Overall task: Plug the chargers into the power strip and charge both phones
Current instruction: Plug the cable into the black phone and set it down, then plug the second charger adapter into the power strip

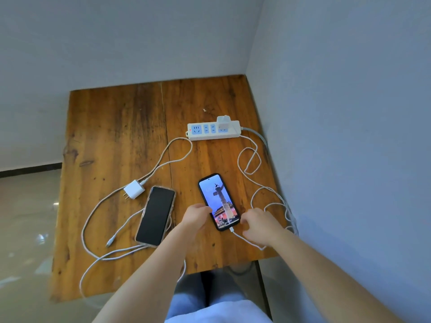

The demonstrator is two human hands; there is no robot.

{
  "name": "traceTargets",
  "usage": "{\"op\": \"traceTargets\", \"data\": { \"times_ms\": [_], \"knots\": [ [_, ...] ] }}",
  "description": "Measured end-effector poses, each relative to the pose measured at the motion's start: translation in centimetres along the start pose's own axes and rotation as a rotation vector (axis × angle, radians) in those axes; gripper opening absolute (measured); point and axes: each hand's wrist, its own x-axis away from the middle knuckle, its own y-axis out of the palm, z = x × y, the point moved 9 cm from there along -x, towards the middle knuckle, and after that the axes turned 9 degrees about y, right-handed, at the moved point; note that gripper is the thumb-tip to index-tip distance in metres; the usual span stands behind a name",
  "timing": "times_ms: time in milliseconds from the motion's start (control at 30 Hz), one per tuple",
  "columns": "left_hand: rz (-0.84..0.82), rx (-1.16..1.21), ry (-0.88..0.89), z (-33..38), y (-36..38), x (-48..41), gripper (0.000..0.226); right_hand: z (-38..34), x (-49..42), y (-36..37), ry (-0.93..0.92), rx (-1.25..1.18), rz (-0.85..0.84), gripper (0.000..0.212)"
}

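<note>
A white power strip lies at the back right of the wooden table, with one white charger plugged into its right socket. That charger's cable loops forward and its plug sits in the bottom of a lit phone. My left hand touches the lit phone's left edge. My right hand hovers just right of the phone's bottom, fingers apart, over the cable. A second charger lies unplugged at the left, beside a dark phone; its cable end lies loose.
Walls close in behind the table and along its right side. The second charger's cable trails in loops over the table's front left edge. My legs show below the table's near edge. The floor lies to the left.
</note>
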Motion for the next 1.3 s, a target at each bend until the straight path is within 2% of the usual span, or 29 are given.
{"op": "traceTargets", "data": {
  "times_ms": [200,267,400,500,600,667,733,833,933,1067,1133,1233,1300],
  "knots": [
    [0.312,-0.215,0.246,1.7,-7.1,1.1,0.045,-6.7,-2.3,-2.4,-0.088,0.021,0.067,0.028],
    [0.413,-0.231,0.247,1.5,-10.0,1.3,0.047,-10.3,-3.2,-3.1,-0.152,0.021,0.097,0.025],
    [0.564,-0.243,0.126,-0.8,-15.1,0.8,0.059,-19.0,-5.6,-4.0,-0.295,0.004,0.188,0.024],
    [0.534,-0.304,0.112,-2.6,-16.5,-0.6,0.067,-25.9,-7.1,-3.6,-0.420,0.027,0.236,0.028],
    [0.493,-0.330,0.116,-3.7,-16.6,-2.0,0.073,-30.9,-9.3,-1.5,-0.490,0.159,0.228,0.040],
    [0.494,-0.348,0.102,-3.9,-16.6,-2.7,0.073,-32.6,-10.4,-0.1,-0.501,0.296,0.213,0.047],
    [0.492,-0.405,0.076,-4.2,-16.6,-3.0,0.073,-33.5,-11.0,0.6,-0.502,0.404,0.224,0.043],
    [0.469,-0.467,0.048,-4.5,-16.6,-3.5,0.073,-33.7,-11.4,1.1,-0.518,0.423,0.234,0.039],
    [0.443,-0.495,0.060,-3.5,-15.9,-3.9,0.076,-32.1,-11.7,-0.9,-0.476,0.161,0.169,0.038],
    [0.362,-0.566,0.129,0.2,-13.8,-4.8,0.080,-27.6,-12.5,-6.1,-0.314,-0.434,-0.029,0.046],
    [0.347,-0.583,0.211,3.0,-12.4,-5.2,0.080,-24.4,-13.3,-9.8,-0.205,-0.692,-0.002,0.045],
    [0.360,-0.597,0.370,7.8,-10.5,-5.8,0.081,-19.2,-15.0,-14.7,-0.032,-0.864,0.059,0.036],
    [0.346,-0.647,0.480,10.8,-9.2,-6.6,0.082,-15.9,-16.2,-17.3,0.061,-0.869,0.094,0.038]
  ]
}}
